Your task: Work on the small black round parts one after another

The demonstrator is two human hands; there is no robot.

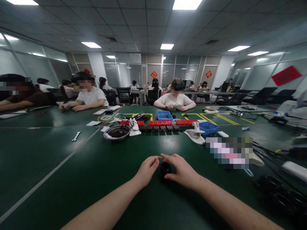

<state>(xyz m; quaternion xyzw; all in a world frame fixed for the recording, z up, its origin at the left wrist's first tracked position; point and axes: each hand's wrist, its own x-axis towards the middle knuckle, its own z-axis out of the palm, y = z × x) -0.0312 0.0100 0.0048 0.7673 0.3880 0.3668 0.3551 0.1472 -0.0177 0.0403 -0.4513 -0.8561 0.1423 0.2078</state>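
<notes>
A small black cylindrical piece (165,169) with a round opening stands on the green table between my hands. My right hand (181,169) curves around its right side, the thumb against the near side and the fingers reaching over the far side. My left hand (148,170) is just left of the piece, palm inward and fingers stretched toward the right fingertips. Nothing shows in the left hand, and its lower fingers are hidden. Several similar black round pieces (280,195) lie in a blurred group at the lower right.
Beyond my hands are a metal bowl (116,138), white clamp bases (195,135), red power strips (160,122) and blue trays (208,128). A wrench (76,136) lies at left; cables (275,153) run at right. Several people sit around, one opposite (175,97).
</notes>
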